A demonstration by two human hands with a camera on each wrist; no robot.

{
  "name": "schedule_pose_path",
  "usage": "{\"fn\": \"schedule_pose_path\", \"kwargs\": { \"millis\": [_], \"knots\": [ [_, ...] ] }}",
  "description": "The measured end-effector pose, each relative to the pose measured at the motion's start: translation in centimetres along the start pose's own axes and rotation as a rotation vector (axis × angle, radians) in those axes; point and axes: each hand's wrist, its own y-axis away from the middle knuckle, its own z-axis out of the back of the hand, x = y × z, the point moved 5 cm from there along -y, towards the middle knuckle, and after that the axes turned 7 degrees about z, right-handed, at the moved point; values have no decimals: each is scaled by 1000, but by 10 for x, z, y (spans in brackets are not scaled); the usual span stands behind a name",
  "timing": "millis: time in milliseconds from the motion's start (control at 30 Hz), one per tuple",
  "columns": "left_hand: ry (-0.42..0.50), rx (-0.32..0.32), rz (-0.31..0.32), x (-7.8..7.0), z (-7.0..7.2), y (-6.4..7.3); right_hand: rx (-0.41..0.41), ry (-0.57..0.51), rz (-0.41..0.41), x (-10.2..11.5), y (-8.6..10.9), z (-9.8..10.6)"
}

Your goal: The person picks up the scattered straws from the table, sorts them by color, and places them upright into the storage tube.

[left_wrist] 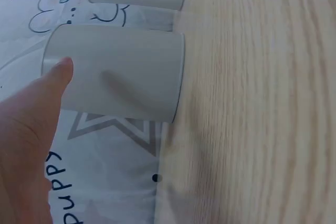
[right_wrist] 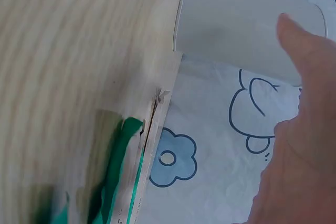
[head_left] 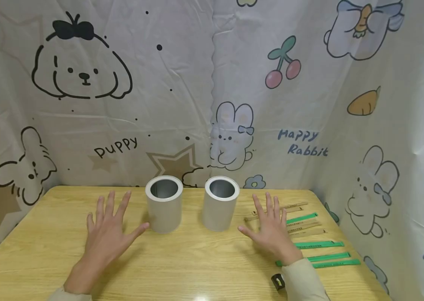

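Observation:
Two white hollow cylinders stand upright side by side toward the back of the table. The left cylinder has my left hand beside it, fingers spread and palm down. Its thumb points at that cylinder; whether it touches is hard to tell. To the right of the other cylinder, my right hand is spread over the table, holding nothing. Under and beyond this hand lie several flat strips, some green and some tan. The right wrist view has the right cylinder beyond the thumb.
A small black roll-like object lies by the right sleeve. The wooden table ends at the back against a printed cloth, which also hangs along both sides.

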Motion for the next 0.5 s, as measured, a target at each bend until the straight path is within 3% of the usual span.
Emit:
{"fn": "schedule_pose_path", "kwargs": {
  "millis": [133, 200, 500],
  "knots": [
    [77, -8, -11, -5, -3, -9, 46, -15, -10, -8, -3, 4],
    [135, 18, -7, -6, -7, -13, 73, -38, -16, -11, -5, 6],
    [437, 324, 78, -4, -42, -27, 171, -111, -7, -30, -12, 15]
  ]
}}
